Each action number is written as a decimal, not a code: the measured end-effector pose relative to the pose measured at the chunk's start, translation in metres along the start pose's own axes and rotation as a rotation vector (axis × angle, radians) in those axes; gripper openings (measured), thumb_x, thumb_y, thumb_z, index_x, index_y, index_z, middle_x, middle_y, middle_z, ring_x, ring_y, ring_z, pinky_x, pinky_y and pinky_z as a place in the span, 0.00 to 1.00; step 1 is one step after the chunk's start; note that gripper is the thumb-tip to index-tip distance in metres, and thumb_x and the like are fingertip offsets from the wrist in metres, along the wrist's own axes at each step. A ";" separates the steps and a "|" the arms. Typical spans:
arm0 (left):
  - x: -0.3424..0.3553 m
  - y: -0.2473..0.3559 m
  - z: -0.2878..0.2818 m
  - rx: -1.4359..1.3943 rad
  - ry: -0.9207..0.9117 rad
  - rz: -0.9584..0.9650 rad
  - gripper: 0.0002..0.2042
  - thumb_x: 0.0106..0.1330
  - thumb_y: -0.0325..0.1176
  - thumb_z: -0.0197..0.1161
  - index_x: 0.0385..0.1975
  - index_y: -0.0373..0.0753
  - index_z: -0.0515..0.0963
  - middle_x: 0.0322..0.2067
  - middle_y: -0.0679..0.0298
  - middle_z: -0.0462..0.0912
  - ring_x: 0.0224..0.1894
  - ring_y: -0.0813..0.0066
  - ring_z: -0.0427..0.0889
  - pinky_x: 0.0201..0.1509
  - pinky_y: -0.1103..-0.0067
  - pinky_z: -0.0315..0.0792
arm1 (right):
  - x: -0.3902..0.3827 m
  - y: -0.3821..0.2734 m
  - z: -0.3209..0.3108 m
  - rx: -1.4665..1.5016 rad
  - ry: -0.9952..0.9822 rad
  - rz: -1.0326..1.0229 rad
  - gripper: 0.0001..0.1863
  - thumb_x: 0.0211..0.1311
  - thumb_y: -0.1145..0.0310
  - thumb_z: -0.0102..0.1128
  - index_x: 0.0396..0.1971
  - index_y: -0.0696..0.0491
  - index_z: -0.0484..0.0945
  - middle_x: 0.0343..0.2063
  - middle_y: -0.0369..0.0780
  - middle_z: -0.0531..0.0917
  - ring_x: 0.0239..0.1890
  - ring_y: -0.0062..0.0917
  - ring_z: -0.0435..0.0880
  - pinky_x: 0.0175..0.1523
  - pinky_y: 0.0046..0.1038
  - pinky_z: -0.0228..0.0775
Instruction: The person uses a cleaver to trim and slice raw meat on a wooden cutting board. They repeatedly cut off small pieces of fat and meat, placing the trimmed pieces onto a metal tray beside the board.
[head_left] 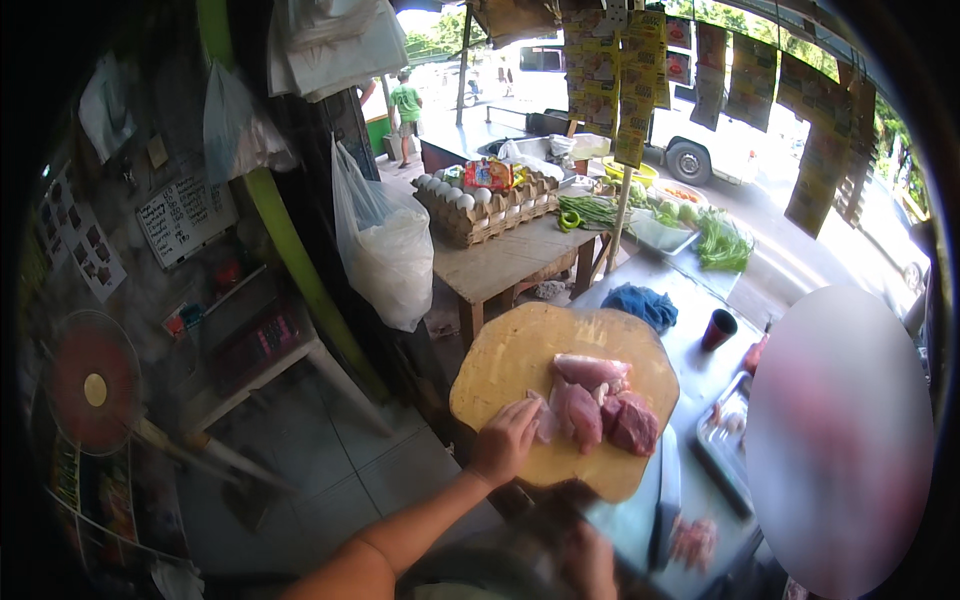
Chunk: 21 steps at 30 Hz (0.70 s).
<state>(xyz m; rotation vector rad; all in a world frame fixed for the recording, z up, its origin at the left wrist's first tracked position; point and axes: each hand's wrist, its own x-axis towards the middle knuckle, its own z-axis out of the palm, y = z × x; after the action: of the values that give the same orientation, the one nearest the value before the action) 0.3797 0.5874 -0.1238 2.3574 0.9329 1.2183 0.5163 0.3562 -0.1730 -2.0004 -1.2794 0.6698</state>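
Several chunks of raw meat (pixel 580 415) lie on a thick, round wooden chopping board (pixel 510 350). One is pale along the top; a darker red chunk (pixel 633 425) sits at the right. My left hand (pixel 505 440) comes in from the board's left side, its fingers closed on a thin pale piece of meat (pixel 544 418) at the pile's left edge. Low in the picture, off the board's near edge, my right hand (pixel 590 562) is smeared and its fingers cannot be made out. A knife (pixel 667 505) with a dark handle rests on the metal table, right of the board.
Meat scraps (pixel 694 542) lie beside the knife handle. A metal tray (pixel 725 440), a dark cup (pixel 718 330) and a blue cloth (pixel 640 306) share the table (pixel 690 385). Beyond are egg trays (pixel 485 210) and vegetables (pixel 725 245). A filled plastic bag (pixel 385 250) hangs left; a blurred oval covers the right.
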 end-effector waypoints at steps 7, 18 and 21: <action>-0.002 -0.008 0.001 -0.002 -0.146 0.080 0.14 0.62 0.25 0.65 0.49 0.35 0.83 0.53 0.51 0.83 0.58 0.49 0.80 0.63 0.62 0.74 | -0.034 0.003 -0.038 -0.081 0.244 0.010 0.12 0.64 0.74 0.62 0.46 0.59 0.83 0.37 0.53 0.81 0.39 0.50 0.82 0.45 0.44 0.74; 0.010 -0.042 0.017 -0.208 -0.046 -0.201 0.16 0.66 0.28 0.67 0.52 0.29 0.80 0.55 0.46 0.81 0.57 0.47 0.80 0.61 0.63 0.74 | -0.063 0.056 -0.080 -0.261 0.619 0.190 0.14 0.62 0.78 0.62 0.48 0.60 0.82 0.43 0.47 0.80 0.48 0.45 0.80 0.52 0.41 0.73; 0.022 -0.040 0.022 0.165 -0.078 -0.080 0.20 0.65 0.32 0.69 0.55 0.31 0.79 0.56 0.47 0.80 0.60 0.51 0.77 0.65 0.64 0.70 | -0.052 0.067 -0.077 -0.345 0.564 0.181 0.17 0.61 0.77 0.63 0.50 0.59 0.82 0.46 0.47 0.81 0.52 0.44 0.79 0.56 0.42 0.72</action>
<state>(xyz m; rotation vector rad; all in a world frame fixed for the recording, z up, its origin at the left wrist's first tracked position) 0.3910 0.6323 -0.1456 2.4479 1.1292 1.0472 0.5898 0.2681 -0.1703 -2.3716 -0.9178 -0.0630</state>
